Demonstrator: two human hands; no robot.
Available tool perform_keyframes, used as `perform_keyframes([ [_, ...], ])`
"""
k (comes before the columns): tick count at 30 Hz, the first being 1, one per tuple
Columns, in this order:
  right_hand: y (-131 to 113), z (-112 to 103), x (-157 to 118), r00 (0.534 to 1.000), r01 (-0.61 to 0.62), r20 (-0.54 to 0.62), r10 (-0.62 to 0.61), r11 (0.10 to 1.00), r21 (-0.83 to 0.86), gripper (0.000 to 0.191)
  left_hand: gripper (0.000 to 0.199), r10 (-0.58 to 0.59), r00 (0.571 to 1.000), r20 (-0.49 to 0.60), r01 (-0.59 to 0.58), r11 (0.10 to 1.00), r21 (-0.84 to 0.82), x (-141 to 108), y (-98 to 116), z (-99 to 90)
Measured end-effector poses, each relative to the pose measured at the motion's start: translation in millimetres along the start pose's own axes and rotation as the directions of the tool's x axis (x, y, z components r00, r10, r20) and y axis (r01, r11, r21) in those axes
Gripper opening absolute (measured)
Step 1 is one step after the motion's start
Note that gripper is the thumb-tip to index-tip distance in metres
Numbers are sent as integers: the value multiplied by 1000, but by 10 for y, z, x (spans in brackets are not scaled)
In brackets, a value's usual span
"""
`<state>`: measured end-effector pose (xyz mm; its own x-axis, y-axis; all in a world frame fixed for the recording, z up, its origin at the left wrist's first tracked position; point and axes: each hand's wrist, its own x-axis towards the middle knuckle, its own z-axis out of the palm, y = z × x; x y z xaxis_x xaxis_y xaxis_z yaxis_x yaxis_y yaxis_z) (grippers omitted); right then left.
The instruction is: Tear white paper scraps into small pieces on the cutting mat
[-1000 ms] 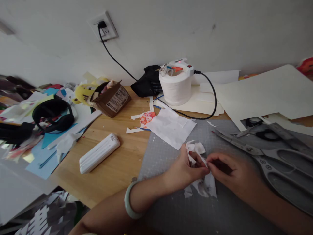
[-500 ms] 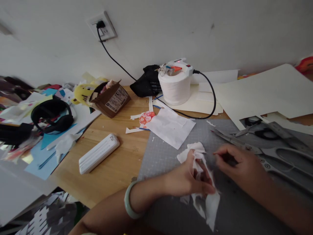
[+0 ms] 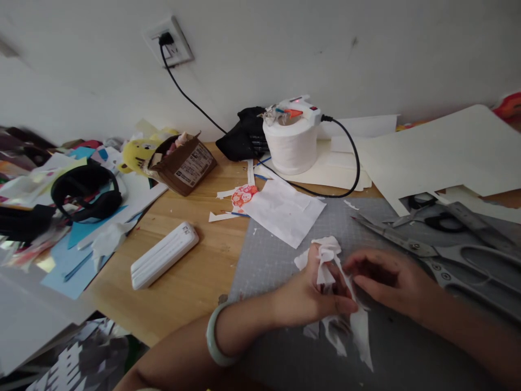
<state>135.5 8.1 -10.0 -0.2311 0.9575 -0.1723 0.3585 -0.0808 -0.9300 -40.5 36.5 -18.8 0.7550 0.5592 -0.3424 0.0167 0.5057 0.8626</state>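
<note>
My left hand (image 3: 303, 296), with a pale green bangle (image 3: 215, 339) at the wrist, is closed around a crumpled, torn piece of white tissue (image 3: 361, 331). Ragged strips of it hang below the fingers, over the grey cutting mat (image 3: 268, 271). Just to the right, my right hand (image 3: 391, 279) has its fingers curved, with a gap between thumb and forefinger. Its fingertips are beside the tissue's right edge; whether they touch it I cannot tell.
Large metal scissors (image 3: 423, 250) lie right of my right hand. Behind stands a white paper roll (image 3: 291, 146) with a corded glue gun (image 3: 311, 111) on top. A white sheet (image 3: 280, 212), a white oblong case (image 3: 165, 255) and a cardboard box (image 3: 191, 168) lie on the desk.
My right hand has moved slightly left, up to the tissue, and its pinched fingers have parted. The hanging strips have shifted a little; my left hand keeps its hold.
</note>
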Motion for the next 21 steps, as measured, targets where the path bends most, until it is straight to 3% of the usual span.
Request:
perform_keyframes([
  [5, 16, 3, 12, 998, 18, 66, -17, 1000, -22, 12, 49, -3, 999, 32, 1, 999, 41, 13, 41, 22],
  [13, -68, 25, -8, 996, 27, -85, -33, 997, -74, 16, 35, -7, 1000, -30, 11, 993, 122, 45, 141, 30],
  [17, -100, 75, -14, 994, 41, -94, -51, 993, -107, 12, 23, -55, 998, -29, 60, 973, 221, 30, 152, 19],
  [21, -85, 94, -25, 992, 44, -113, -60, 988, -147, 10, 18, -74, 996, -52, 84, 972, 220, 23, 136, 11],
])
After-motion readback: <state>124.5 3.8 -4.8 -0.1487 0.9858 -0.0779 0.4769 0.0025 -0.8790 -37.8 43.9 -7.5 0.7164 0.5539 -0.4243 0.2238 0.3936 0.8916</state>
